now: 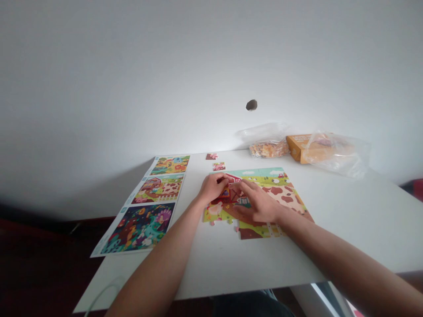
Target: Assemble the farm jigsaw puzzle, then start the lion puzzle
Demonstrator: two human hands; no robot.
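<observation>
A farm-scene jigsaw puzzle (284, 198), mostly joined, lies flat on the white table, with a red barn, a spotted cow and a chicken on it. At its left side, over the barn, my left hand (213, 187) has its fingers curled and thumb brought in; whatever is between them is hidden. Just right of it, my right hand (261, 202) is over the puzzle's middle, fingers apart and thumb stretched out, covering part of the picture. Beyond the puzzle's upper left corner are two loose pig-patterned pieces, a nearer puzzle piece (219, 167) and a farther puzzle piece (212, 156).
A printed sheet (145, 202) with three pictures lies left, overhanging the table edge. Toward the back right are a clear bag of puzzle pieces (269, 149) and an orange box (299, 147) partly under clear plastic (350, 154). Behind the table (350, 211) rises a white wall with a hole.
</observation>
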